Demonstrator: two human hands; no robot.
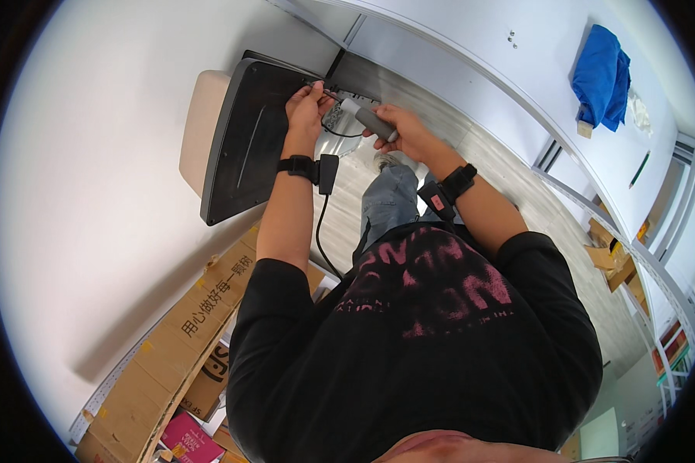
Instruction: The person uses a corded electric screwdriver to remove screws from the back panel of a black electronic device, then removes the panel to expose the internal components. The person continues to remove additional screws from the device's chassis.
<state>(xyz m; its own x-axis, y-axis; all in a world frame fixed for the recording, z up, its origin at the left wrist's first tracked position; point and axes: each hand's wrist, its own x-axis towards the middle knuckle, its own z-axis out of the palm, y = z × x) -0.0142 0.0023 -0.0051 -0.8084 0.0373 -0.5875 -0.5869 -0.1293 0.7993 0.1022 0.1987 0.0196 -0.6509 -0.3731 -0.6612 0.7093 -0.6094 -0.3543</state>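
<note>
My right hand point(406, 133) is wrapped around the grip of a grey electric screwdriver point(369, 120). Its thin shaft points up and left at the edge of a black panel point(247, 143). Fingers of my left hand point(307, 108) pinch together around the shaft's tip, against that panel edge; whatever they hold is too small to make out. A beige padded piece point(202, 131) backs the panel, which stands on its side by the white wall. A dark cable point(341, 135) curves below the screwdriver.
On the white table point(471, 58) at the right lie a blue cloth point(601, 77), several small metal pieces point(512, 38) and a dark green pen point(639, 170). A cardboard box point(177, 332) lines the wall at lower left, beside a pink box point(189, 438). Another cable point(322, 239) hangs from my left wrist strap.
</note>
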